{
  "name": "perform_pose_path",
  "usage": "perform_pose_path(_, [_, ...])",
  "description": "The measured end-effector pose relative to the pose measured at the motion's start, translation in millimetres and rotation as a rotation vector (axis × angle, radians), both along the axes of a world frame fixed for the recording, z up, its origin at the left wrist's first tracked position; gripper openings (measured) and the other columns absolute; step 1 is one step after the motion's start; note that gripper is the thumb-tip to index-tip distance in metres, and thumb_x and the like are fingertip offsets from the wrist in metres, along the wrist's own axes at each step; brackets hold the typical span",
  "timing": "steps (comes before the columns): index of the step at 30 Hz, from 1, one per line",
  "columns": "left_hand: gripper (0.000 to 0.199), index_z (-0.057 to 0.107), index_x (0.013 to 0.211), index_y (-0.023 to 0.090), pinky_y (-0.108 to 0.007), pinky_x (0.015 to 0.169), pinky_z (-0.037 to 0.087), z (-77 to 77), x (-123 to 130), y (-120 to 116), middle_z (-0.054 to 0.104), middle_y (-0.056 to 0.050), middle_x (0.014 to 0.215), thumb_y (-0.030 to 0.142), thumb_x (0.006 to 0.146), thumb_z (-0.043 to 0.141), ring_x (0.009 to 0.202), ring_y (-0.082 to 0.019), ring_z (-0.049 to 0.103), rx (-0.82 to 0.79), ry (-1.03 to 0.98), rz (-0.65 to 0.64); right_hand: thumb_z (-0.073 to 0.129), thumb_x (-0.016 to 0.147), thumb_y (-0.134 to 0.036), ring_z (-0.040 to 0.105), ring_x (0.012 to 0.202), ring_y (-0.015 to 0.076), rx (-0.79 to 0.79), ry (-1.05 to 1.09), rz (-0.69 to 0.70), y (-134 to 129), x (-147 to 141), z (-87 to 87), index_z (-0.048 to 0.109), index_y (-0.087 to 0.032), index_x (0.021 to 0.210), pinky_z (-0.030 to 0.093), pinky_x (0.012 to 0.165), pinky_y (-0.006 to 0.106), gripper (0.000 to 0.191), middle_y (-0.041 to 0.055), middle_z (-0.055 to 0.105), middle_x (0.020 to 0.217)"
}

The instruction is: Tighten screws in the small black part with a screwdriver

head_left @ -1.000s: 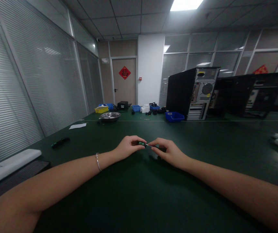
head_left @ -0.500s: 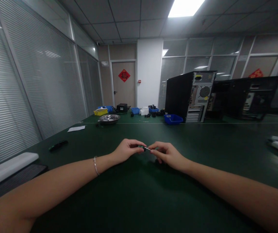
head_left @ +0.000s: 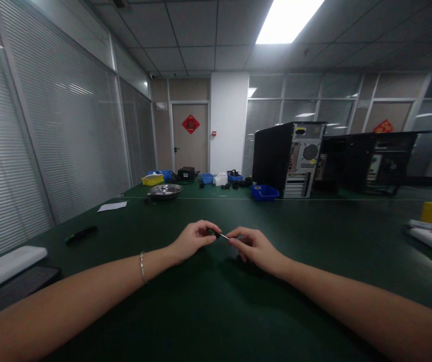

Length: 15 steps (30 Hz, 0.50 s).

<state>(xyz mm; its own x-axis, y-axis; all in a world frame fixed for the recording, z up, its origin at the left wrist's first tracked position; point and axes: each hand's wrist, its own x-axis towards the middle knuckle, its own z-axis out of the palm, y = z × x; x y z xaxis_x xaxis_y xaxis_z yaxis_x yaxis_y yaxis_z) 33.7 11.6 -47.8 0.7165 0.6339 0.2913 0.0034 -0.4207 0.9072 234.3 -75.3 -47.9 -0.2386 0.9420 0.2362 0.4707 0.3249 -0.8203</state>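
L hand (head_left: 192,242) opp. R hand (head_left: 256,248), both in pinch

Dark green table (head_left: 208,322), broad, shiny patch over by right edge. Shallow metal bowl (head_left: 165,191) toward far left; paper sheet (head_left: 112,206) nearer, then slim green-and-black object (head_left: 81,235) (can't make out what from here). Farther back, 1 yellow bin (head_left: 152,180). Black computer tower (head_left: 272,158) upright, 1 blue bin (head_left: 264,194) just beside it.
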Motion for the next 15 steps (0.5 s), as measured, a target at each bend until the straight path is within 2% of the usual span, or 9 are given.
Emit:
perform_pose_path(7, [0.037,0.045,0.103,0.018,-0.037,0.084,0.044,-9.1,1.2,5.2,0.057,-0.005,0.096,0.017,0.072,0.064,0.089,-0.018,0.060,-0.261,-0.158,-0.127,0.047,0.084,-0.045,0.049,0.054,0.0087,0.031,0.001,0.018,-2.3,-1.3,1.6,0.057,-0.017,0.104,0.041,0.049,0.021,0.035,0.0014,0.056,0.077])
perform_pose_path(10, [0.038,0.045,0.101,0.018,-0.037,0.082,0.045,-11.2,1.8,6.1,0.056,-0.005,0.096,0.017,0.070,0.066,0.089,-0.019,0.060,-0.266,-0.140,-0.133,0.047,0.085,-0.044,0.049,0.054,0.0089,0.019,-0.002,0.013,-2.8,-1.8,1.9,0.056,-0.017,0.105,0.040,0.048,0.021,0.035,0.0009,0.055,0.075])
perform_pose_path(15, [0.041,0.049,0.116,0.019,-0.032,0.080,0.043,-7.5,1.6,5.3,0.054,-0.005,0.097,0.018,0.076,0.059,0.085,-0.014,0.056,-0.215,-0.066,-0.150,0.046,0.085,-0.042,0.050,0.057,0.0093,0.047,-0.035,0.010,-4.4,-2.7,3.4,0.054,-0.018,0.106,0.042,0.050,0.021,0.033,0.0010,0.055,0.077])
